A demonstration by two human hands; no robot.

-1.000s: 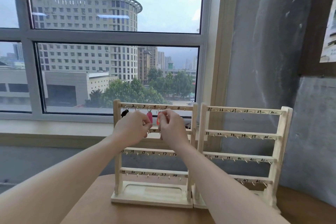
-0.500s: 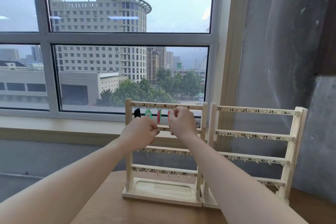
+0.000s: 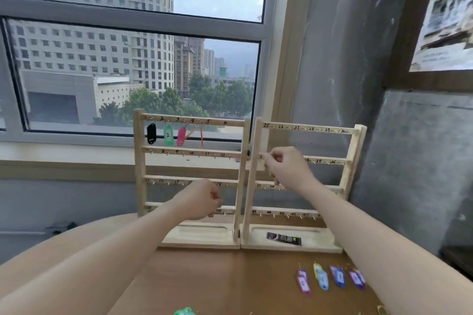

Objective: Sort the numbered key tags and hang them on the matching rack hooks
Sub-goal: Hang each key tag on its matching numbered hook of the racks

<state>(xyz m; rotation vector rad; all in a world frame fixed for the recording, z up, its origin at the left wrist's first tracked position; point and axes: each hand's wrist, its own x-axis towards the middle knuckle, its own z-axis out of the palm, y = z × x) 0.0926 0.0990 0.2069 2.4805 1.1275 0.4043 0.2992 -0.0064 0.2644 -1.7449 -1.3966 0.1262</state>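
Head view: we see left hand (image 3: 202,199) loosely curled, holding nothing, before left rack (image 3: 190,181). Right hand (image 3: 286,169) curled at right rack (image 3: 304,184); grip contents we cannot tell. Black tag (image 3: 151,133), green tag (image 3: 168,135), pink tag (image 3: 181,136), red tag (image 3: 201,136) hang on top row. Loose tags (image 3: 330,279) lie on table (image 3: 217,284).

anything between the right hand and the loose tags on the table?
Nothing visible. The right hand is up at the right rack; the loose tags lie on open table in front of that rack's base.
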